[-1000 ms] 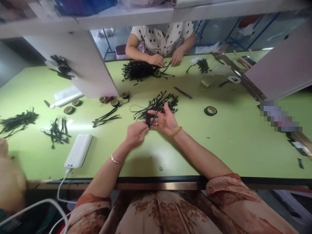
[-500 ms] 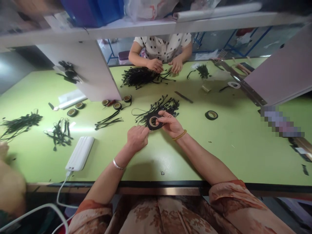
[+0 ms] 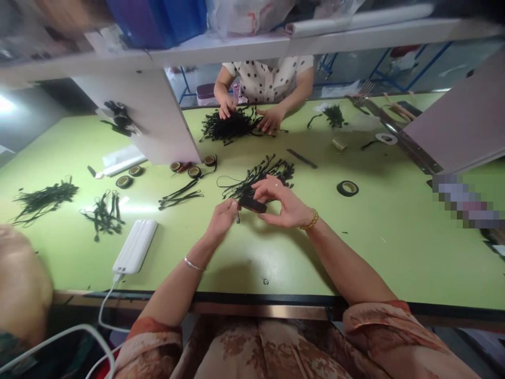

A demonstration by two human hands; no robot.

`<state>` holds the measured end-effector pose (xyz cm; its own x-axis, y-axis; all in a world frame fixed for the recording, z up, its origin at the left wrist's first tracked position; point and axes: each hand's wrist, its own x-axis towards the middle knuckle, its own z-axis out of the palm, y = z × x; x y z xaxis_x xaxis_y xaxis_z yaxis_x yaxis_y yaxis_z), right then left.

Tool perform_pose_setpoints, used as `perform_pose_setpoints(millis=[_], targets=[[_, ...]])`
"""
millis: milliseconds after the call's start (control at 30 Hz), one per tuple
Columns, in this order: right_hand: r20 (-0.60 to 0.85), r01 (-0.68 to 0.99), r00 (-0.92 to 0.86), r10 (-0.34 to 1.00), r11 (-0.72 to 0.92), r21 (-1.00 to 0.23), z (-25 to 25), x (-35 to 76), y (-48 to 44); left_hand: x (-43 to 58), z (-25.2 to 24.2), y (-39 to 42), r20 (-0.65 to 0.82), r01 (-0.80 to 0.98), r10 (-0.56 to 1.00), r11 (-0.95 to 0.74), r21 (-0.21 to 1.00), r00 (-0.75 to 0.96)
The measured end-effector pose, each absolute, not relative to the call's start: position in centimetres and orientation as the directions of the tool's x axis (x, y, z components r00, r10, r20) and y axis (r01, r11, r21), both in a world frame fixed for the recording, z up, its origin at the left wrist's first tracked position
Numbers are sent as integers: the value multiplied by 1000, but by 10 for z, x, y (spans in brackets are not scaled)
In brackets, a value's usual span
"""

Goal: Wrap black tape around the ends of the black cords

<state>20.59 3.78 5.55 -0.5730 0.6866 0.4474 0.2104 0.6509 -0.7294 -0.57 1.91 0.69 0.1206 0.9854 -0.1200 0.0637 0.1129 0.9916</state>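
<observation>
Fingers (image 3: 263, 185) of the right hand (image 3: 288, 208) clamp a black tape roll (image 3: 252, 204) just above the green counter (image 3: 244, 252), while the left hand (image 3: 221, 218) pinches thumb and forefinger on the roll's left edge. Just behind the roll lies a heap of black cords (image 3: 262, 172). Well to its right sits a second tape roll (image 3: 347, 188), well to its left a white power bank (image 3: 136, 246), and far behind it a co-worker's hands (image 3: 270, 120) rest on another cord pile (image 3: 231, 126).

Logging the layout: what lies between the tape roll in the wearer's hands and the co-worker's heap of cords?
Head view: a bundle of black cords lies just beyond the tape roll; past it, bare table up to the heap.
</observation>
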Motion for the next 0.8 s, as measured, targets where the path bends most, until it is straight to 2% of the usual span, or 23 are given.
perform_pose_setpoints(millis=[100, 167, 233, 300, 367, 433, 533, 700, 800], targets=[[447, 231, -662, 602, 731, -642, 60, 208, 37, -10, 13, 22, -223, -189, 959, 254, 948, 173], [435, 171, -707, 557, 732, -659, 60, 214, 41, -15, 18, 23, -222, -235, 951, 271, 934, 213], [429, 165, -692, 581, 705, -690, 55, 223, 51, -20, 22, 23, -204, -219, 943, 264, 939, 264], [409, 333, -608, 680, 686, -647, 45, 231, 64, -24, 23, 24, -179, -147, 925, 239, 960, 336], [306, 549, -620, 723, 677, -490, 30, 235, 77, -25, 22, 23, -178, -8, 881, 202, 979, 438], [150, 688, -634, 759, 642, -338, 14, 235, 90, -24, 21, 21, -206, 142, 811, 153, 978, 547], [8, 712, -681, 732, 665, -227, -1, 230, 107, -22, 20, 20, -248, 263, 714, 92, 960, 655], [-33, 698, -714, 699, 708, -111, -6, 223, 138, -31, 32, 23, -273, 409, 684, -41, 912, 677], [-44, 679, -734, 678, 728, -95, -7, 217, 153, -41, 41, 24, -293, 535, 715, -132, 835, 635]])
